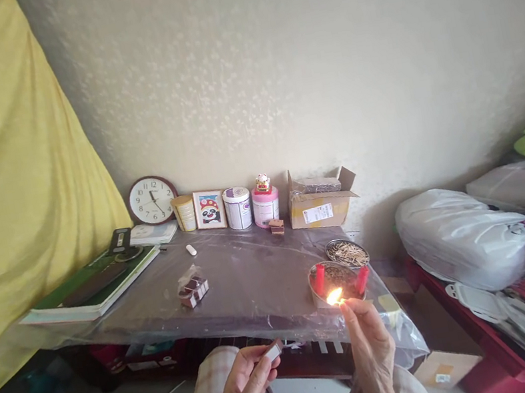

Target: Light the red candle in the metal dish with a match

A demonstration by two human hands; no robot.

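Between the thumb and fingers of my left hand [246, 383] is a small matchbox [273, 350], held over my lap at the table's front edge. My right hand [370, 340] pinches a burning match, mostly hidden by the fingertips and the bright flame [334, 296]. Just behind the flame stands a round tin [317, 300] with brown grainy contents. Two red candles rise from it, a left one [320, 278] and a right one [361, 280]. Behind that tin, a round dish [365, 258] holds many matchsticks [346, 253].
A plastic-wrapped stack of matchboxes [193, 291] lies left on the plastic-covered table [250, 273]. Along the wall stand a clock [153, 199], a picture frame [209, 210], canisters [238, 208] and an open cardboard box [318, 208]. A large book [95, 287] lies left; bags [462, 236] are right.
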